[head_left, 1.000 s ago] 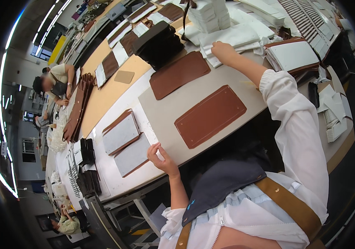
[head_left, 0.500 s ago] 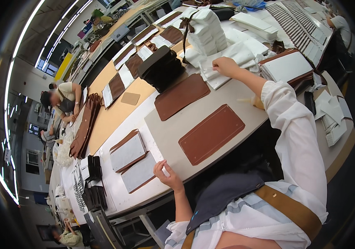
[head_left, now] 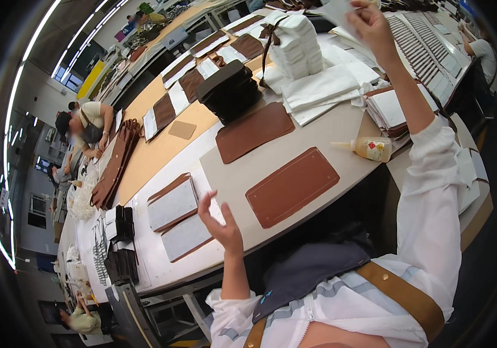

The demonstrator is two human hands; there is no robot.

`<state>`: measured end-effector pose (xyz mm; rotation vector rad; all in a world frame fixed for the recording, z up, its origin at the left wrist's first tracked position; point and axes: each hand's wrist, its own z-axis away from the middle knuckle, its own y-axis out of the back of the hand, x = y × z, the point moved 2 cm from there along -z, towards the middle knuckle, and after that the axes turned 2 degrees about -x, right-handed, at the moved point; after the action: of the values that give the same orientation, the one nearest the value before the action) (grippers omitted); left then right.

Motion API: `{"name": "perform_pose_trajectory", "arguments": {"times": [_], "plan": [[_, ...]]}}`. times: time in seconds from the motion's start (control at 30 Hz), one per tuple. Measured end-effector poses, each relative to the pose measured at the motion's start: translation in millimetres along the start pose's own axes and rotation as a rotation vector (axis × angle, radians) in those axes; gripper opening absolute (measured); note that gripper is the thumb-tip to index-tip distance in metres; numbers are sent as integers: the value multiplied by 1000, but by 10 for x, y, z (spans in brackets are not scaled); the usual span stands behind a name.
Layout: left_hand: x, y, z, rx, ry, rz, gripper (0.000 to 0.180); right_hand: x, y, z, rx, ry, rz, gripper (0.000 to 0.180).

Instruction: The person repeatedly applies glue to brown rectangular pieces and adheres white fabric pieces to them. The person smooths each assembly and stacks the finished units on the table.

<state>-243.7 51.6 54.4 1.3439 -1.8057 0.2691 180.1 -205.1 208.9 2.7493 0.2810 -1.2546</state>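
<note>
High at the right, my right hand (head_left: 374,29) pinches a thin white sheet (head_left: 336,13) raised above the table. My left hand (head_left: 221,227) hovers over the near edge, fingers apart and holding nothing. Closest to it are two pale grey panels with brown edges (head_left: 174,204), lying on white paper. A brown leather panel (head_left: 292,187) with a line along its edges lies flat between my hands. Behind it is another brown leather piece (head_left: 254,133). White sheets (head_left: 321,87) are heaped beyond, below my right forearm.
A bottle (head_left: 371,149) with a thin nozzle lies at the table's right edge. Farther back stand a dark stack (head_left: 228,93) and a tall white stack (head_left: 292,46). Brown straps (head_left: 118,165) lie to the left, near a person (head_left: 91,124) at the far side.
My right hand has risen from the white heap with a thin sheet in it, uncovering the bottle. My left hand has lifted slightly and its fingers have spread.
</note>
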Motion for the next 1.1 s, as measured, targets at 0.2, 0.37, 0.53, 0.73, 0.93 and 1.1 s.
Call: {"name": "perform_pose_trajectory", "arguments": {"times": [0.2, 0.37, 0.53, 0.73, 0.93, 1.1], "plan": [[959, -640, -819, -433, -200, 221, 72, -1159, -768, 1270, -715, 12, 87, 23], [1219, -598, -707, -733, 125, 254, 26, -1215, -861, 1859, -826, -202, -35, 29], [1219, -299, -709, -711, 155, 276, 14, -1116, -770, 2001, -1080, -355, -78, 32], [891, 80, -747, -581, 395, 291, 20, -661, -464, 2236, -1234, -613, -183, 28], [272, 132, -283, -520, 639, 257, 41, -329, -313, 2446, -1037, -894, -349, 23], [69, 65, -51, -489, 680, 296, 47, -186, -294, 2660, -586, -1012, -492, 20]]}}
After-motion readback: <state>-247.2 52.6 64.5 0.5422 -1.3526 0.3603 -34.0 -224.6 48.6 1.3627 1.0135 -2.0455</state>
